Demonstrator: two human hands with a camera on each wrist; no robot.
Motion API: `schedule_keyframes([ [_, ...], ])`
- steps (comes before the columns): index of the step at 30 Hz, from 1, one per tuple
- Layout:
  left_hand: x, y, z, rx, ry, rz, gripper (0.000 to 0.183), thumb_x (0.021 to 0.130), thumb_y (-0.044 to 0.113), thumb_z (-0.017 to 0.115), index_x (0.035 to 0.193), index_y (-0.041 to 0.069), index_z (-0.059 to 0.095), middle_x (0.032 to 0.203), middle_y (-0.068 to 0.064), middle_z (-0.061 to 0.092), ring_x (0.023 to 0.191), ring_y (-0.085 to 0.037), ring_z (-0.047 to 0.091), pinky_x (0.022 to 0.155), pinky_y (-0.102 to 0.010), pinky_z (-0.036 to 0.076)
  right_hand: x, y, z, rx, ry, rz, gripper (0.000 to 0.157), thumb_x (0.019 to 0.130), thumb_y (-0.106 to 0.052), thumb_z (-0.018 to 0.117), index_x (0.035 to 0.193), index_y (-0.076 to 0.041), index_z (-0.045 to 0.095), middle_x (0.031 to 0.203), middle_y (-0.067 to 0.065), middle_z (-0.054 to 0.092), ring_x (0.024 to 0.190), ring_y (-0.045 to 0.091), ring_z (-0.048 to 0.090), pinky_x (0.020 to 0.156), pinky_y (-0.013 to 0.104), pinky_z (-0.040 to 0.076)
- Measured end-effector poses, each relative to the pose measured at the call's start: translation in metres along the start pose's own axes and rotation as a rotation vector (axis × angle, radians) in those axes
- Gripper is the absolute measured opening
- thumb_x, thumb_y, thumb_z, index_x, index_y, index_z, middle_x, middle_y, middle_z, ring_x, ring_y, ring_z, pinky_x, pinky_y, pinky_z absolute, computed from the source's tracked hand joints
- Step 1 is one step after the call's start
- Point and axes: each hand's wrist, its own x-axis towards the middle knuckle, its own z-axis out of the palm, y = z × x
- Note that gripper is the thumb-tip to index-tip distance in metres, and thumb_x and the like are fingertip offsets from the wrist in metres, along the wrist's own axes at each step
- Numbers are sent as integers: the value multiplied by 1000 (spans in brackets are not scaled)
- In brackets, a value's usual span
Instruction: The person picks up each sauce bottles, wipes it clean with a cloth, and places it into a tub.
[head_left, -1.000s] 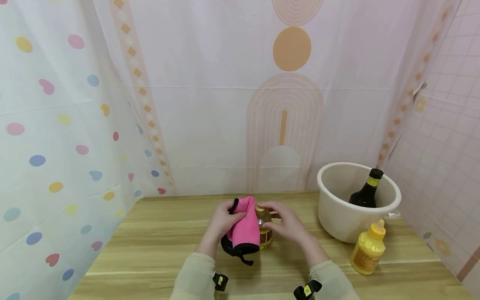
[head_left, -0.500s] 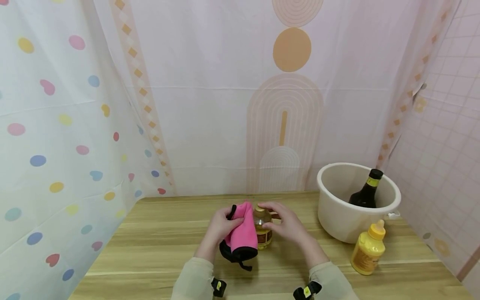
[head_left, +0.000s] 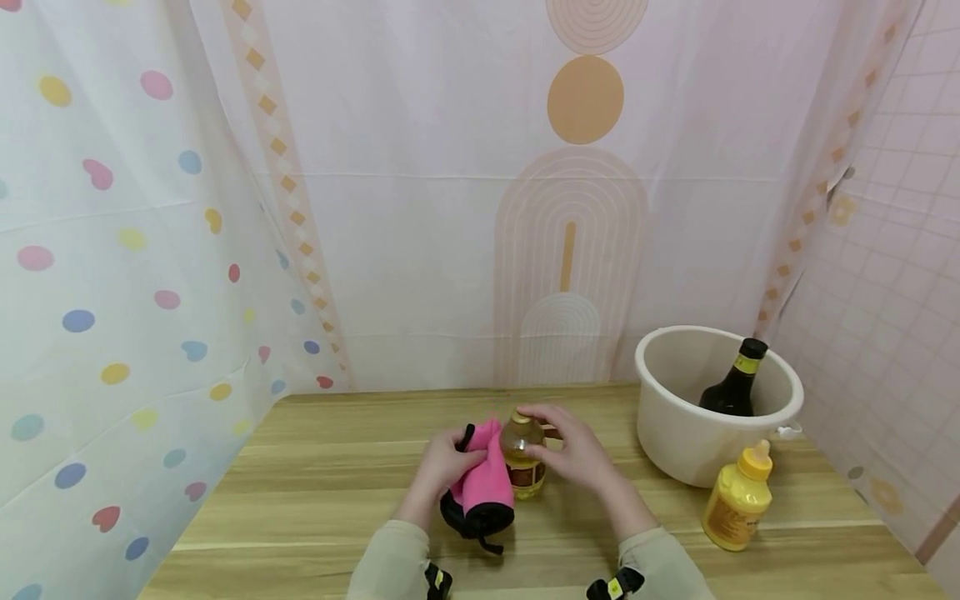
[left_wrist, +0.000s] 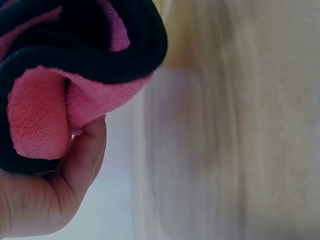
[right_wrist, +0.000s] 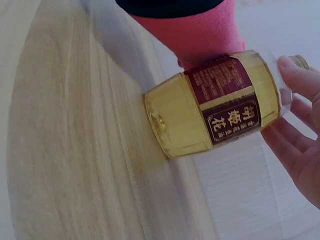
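The pink cloth (head_left: 487, 487) has shifted lower; left grip (head_left: 441, 463) pinches it, right grip (head_left: 576, 452) curls round the bottle (head_left: 526, 475).

Downward head view, wrist close-ups sharing cloth (head_left: 489, 485)

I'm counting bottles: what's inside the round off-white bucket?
A dark, black-capped, yellow-banded bottle leans inside; the front wall of the bucket hides the bottle's base and the bucket's floor.
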Motion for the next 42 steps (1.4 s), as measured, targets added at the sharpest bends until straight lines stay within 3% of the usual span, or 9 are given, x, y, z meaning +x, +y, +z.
schedule_keyframes([
  [5,0,-5,6,101,-24,9,25,83,12,79,103,-2,70,96,-13,69,85,-23,62,78,-41,53,-1,-3,3,-35,75,17,44,84,-5,78,125,-9,63,120,6,64,108,23,61,90,40,53],
  [14,-3,-6,9,189,-49,24,26,80,13,80,98,-3,71,89,-10,69,79,-20,60,73,-37,52,0,-20,6,-203,174,80,43,79,-14,84,118,-14,66,114,3,66,106,21,61,87,45,52],
  [21,-3,-8,6,209,-51,27,28,80,15,81,99,-3,70,89,-10,68,78,-20,60,73,-37,52,5,-33,9,-422,218,192,46,78,-29,86,117,-15,66,107,3,67,94,21,63,78,41,52],
  [25,-3,-9,1,217,-32,23,29,80,17,82,100,-1,70,91,-10,69,81,-21,60,75,-39,52,6,-37,10,-495,239,196,43,78,-30,86,114,-16,68,102,3,68,86,18,62,72,37,51],
  [33,-2,-3,-15,105,20,24,31,82,16,81,107,1,71,100,-12,69,89,-22,61,80,-40,51,11,-37,7,-473,212,130,38,78,-22,85,112,-15,70,102,2,70,84,18,64,72,36,51],
  [42,-5,17,-34,-152,57,30,32,86,15,78,114,2,69,101,-11,67,83,-20,61,70,-33,51,13,-34,3,-332,89,85,38,82,-6,79,119,-13,70,113,4,69,98,19,65,79,35,55],
])
